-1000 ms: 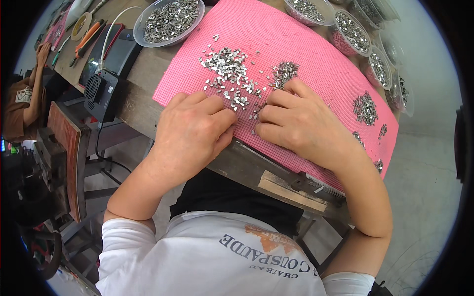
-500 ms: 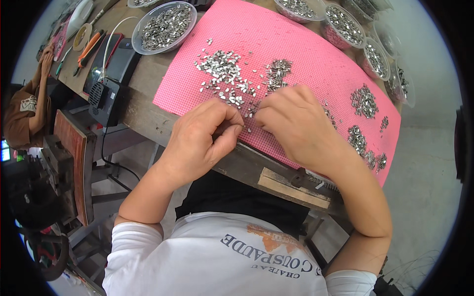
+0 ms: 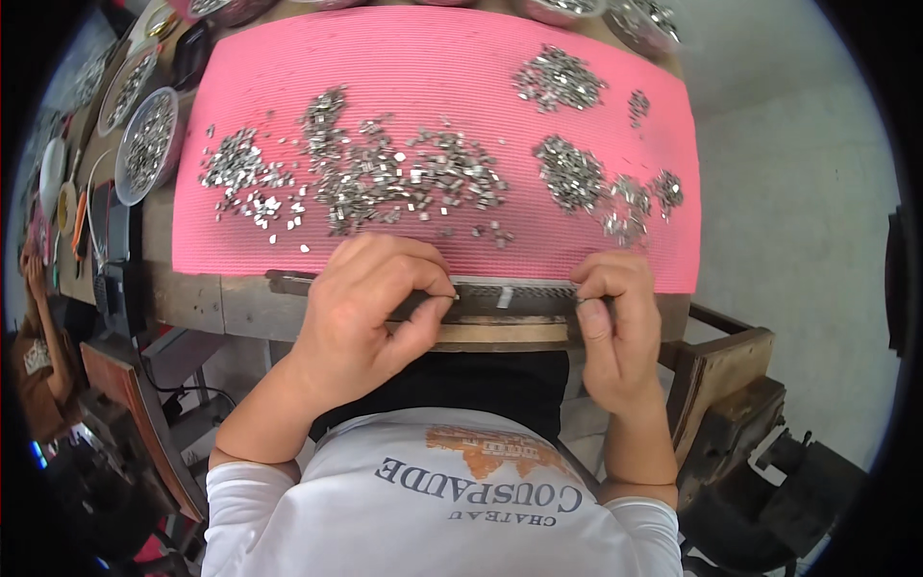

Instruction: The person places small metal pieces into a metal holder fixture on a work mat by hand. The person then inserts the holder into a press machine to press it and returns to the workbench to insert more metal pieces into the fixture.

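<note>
My left hand (image 3: 375, 313) is closed in a pinch at the table's front edge, with a tiny silver metal piece (image 3: 455, 297) at its fingertips. My right hand (image 3: 620, 332) pinches at the right end of a dark narrow rail (image 3: 540, 296); what its fingertips hold is too small to make out. Between the hands, a small bright metal piece (image 3: 505, 297) lies across the rail. Just beyond, a pink textured mat (image 3: 413, 58) bears loose heaps of little metal pieces, among them a wide middle heap (image 3: 370, 178) and a right-hand heap (image 3: 569, 173).
Clear plastic bowls (image 3: 149, 144) of metal pieces stand left of the mat, and more line its far edge. A black device (image 3: 120, 274) and orange-handled tool (image 3: 80, 226) lie further left. A light wooden strip (image 3: 505, 333) runs along the table front. Another person (image 3: 43, 365) sits at far left.
My right hand has come off the metal pieces on the mat to the rail at the table edge. My left hand stays pinched near that edge. The view has turned rightward.
</note>
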### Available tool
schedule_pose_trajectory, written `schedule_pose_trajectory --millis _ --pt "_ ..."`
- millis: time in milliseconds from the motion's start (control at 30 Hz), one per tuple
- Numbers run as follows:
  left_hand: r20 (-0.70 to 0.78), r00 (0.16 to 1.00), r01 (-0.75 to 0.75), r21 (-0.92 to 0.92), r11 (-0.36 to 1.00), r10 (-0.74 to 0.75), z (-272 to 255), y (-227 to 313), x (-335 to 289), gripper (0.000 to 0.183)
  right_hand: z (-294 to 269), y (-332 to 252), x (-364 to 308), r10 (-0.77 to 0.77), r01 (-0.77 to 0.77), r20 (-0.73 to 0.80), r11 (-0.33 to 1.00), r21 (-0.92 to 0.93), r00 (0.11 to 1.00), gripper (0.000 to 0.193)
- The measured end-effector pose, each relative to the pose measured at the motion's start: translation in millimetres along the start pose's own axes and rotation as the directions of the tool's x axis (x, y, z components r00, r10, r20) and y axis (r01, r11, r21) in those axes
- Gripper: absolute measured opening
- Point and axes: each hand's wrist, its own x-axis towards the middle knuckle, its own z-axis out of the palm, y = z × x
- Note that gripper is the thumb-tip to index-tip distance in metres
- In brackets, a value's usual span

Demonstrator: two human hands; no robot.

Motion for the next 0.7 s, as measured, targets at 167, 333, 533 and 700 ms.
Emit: schedule_pose_trajectory --millis 167,333,533,700 --pt "0.09 0.991 -0.112 0.104 0.988 0.103 33 13 9 0.026 11 11 -14 -0.067 0.062 -0.031 0.987 -0.15 0.997 0.019" --pt "0.117 0.985 -0.152 0.258 0.954 0.126 48 19 9 0.026 19 19 -15 -0.108 0.104 -0.025 0.988 -0.113 0.994 0.024" --pt "0.15 0.974 -0.219 0.406 0.887 0.172 57 22 10 0.026 21 21 -12 -0.174 0.17 -0.016 0.975 -0.146 0.985 0.03" --pt "0.191 0.955 -0.293 0.511 0.808 0.225 60 23 12 0.024 21 21 -11 -0.197 0.191 -0.023 0.967 -0.171 0.98 0.032"
